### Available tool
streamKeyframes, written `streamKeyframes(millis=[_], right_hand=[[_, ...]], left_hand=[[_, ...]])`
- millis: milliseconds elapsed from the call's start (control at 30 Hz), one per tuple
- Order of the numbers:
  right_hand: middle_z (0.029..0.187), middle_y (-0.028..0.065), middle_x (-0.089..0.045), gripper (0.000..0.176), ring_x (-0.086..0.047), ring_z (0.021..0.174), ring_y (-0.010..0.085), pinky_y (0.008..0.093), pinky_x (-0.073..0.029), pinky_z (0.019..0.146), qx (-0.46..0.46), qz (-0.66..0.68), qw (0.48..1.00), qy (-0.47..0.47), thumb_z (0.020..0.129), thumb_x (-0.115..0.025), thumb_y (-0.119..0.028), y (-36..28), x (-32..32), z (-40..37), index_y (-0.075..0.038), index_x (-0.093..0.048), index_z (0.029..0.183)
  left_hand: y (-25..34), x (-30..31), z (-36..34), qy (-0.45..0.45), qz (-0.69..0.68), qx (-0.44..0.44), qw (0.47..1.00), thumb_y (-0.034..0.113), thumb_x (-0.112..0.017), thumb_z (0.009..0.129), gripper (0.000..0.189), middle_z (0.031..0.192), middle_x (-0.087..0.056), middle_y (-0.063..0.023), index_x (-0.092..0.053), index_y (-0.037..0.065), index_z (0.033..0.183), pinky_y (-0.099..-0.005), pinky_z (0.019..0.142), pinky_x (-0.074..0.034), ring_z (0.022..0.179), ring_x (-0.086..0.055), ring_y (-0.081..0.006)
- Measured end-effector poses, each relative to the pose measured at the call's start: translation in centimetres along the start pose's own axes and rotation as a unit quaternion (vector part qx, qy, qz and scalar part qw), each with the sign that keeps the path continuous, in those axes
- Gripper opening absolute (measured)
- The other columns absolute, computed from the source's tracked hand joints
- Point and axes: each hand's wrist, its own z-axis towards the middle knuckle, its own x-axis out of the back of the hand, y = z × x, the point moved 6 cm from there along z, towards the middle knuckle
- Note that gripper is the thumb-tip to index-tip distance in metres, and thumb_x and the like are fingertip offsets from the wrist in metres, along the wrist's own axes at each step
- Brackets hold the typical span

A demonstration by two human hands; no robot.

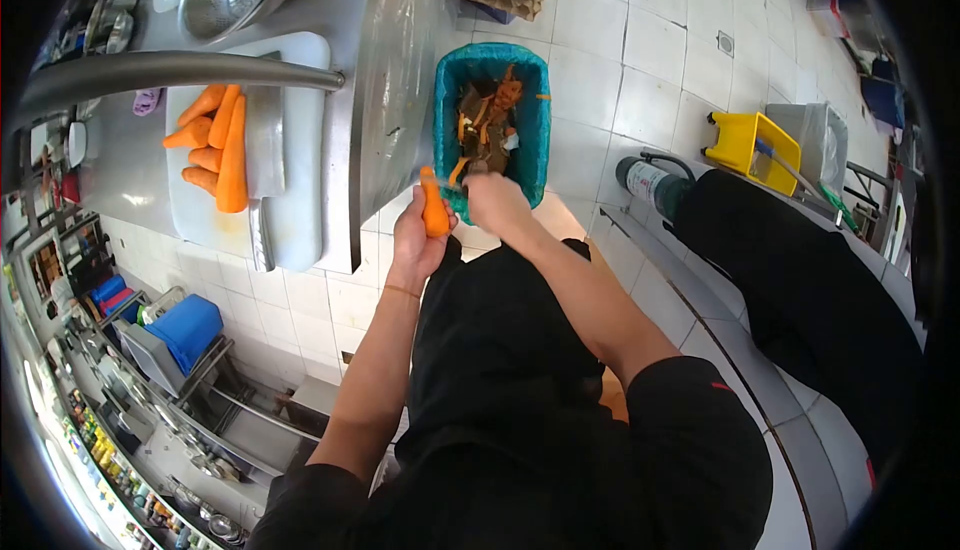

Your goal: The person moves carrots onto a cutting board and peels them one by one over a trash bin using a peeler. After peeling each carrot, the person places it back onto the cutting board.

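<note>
In the head view, the left hand [418,240] was closed around the lower half of a carrot [435,208]. The carrot's long axis ran away from the body, and its free end pointed at the near rim of the bin [443,100] with the teal liner. The right hand [497,200] was clenched just beside that free end, on the bin side, so it was the nearer hand to the bin. Whatever it gripped was hidden in the fist. Both hands hung off the edge of the bench [395,80], above the tiled floor [640,90], with the bin straight ahead of them and scraps [485,115] lying inside it. Well apart to the left, more carrots [218,145] lay on a white cutting board [300,220] beside a cleaver [263,150]. Another person [800,290] in black stood to the right.
</note>
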Motion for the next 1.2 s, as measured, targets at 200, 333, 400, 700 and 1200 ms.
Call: streamKeyframes(millis=[200,333,400,700,1200], right_hand=[[0.085,0.0229,-0.068,0.012,-0.069,0.081,0.0374,0.0489,-0.056,0.071,0.035,-0.058,0.997,-0.028,0.081,-0.059,-0.012,-4.5,3.2,-5.1,-0.003,-0.067,0.086],[0.087,0.0236,-0.069,0.013,-0.069,0.083,0.0380,0.0494,-0.056,0.072,0.035,-0.081,0.994,0.059,0.080,-0.058,-0.011,-2.6,3.8,-1.3,-0.003,-0.067,0.085],[0.093,0.0216,-0.070,0.018,-0.069,0.090,0.0388,0.0488,-0.055,0.080,-0.017,-0.094,0.995,-0.002,0.079,-0.058,-0.009,-2.9,4.6,1.2,0.000,-0.070,0.089],[0.047,0.0116,-0.047,0.027,-0.046,0.033,0.0206,0.0367,-0.032,0.032,-0.154,0.140,0.961,-0.183,0.075,-0.066,-0.012,0.3,2.5,5.1,0.000,-0.049,0.058],[0.050,0.0155,-0.054,0.034,-0.056,0.038,0.0265,0.0392,-0.041,0.037,-0.189,0.135,0.973,0.011,0.079,-0.066,-0.023,-1.3,1.9,3.5,0.009,-0.058,0.070]], left_hand=[[0.5,-2.1,-1.3,0.044,-0.050,-0.055,0.996,0.033,-0.036,0.106,0.033,0.090,-0.058,-0.0084,-0.051,0.005,0.114,-0.0341,0.071,-0.048,0.080,-0.057,-0.0207],[0.4,-3.9,-4.6,-0.005,-0.003,-0.011,1.000,0.037,-0.036,0.106,0.038,0.082,-0.053,-0.0053,-0.054,0.004,0.112,-0.0300,0.065,-0.046,0.071,-0.051,-0.0173],[1.3,-3.9,-6.5,-0.028,0.020,0.007,0.999,0.037,-0.037,0.106,0.039,0.083,-0.053,-0.0055,-0.054,0.004,0.115,-0.0285,0.064,-0.046,0.070,-0.051,-0.0164],[21.5,1.4,-14.4,0.129,0.279,-0.411,0.858,0.025,-0.056,0.099,0.039,0.088,-0.061,-0.0019,-0.055,-0.003,0.126,-0.0248,0.071,-0.046,0.079,-0.056,-0.0090],[40.2,1.2,-11.0,0.409,0.736,-0.286,0.458,0.035,-0.060,0.086,0.047,0.126,-0.056,-0.0216,-0.056,0.013,0.128,-0.0554,0.089,-0.047,0.122,-0.052,-0.0359]])
